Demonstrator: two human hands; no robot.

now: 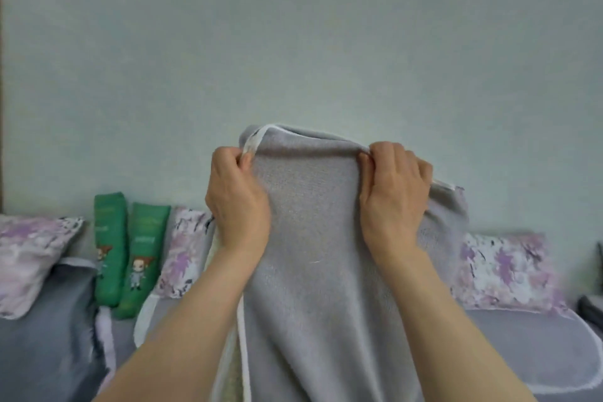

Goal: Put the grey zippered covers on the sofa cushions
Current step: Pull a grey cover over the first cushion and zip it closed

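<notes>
Grey cover (310,254): held up in the centre of the frame, hanging from mid-height down past the bottom edge, in front of the sofa. Its top edge is gathered between the two hands.
White piping (242,336): runs over the cover's upper left corner and down its left edge; a short piece also shows just right of the right hand.
Pale strip (230,375): a cream surface beside the cover's lower left edge; I cannot tell whether it is a cushion.
Left hand (236,196): centre-left, back of the hand to the camera, fingers curled tight and pinching the cover's upper left edge at the piping. The forearm rises steeply from the lower left.
Right hand (394,192): centre-right, level with the other, back to the camera, fingers curled over the top edge and gripping a fold of the cover. The forearm rises from the lower right.
Sofa seat (522,343): grey with a white border, lower right, behind the cover.
Floral pillows: one at far left (29,258), one just left of the left wrist (186,251), one at right (505,271), all leaning at the wall.
Green packs (109,248): two, upright and tilted, touching, between the left and middle pillows.
Dark grey cushion (42,336): lower left corner.
Wall (293,42): pale green, filling the upper half.
</notes>
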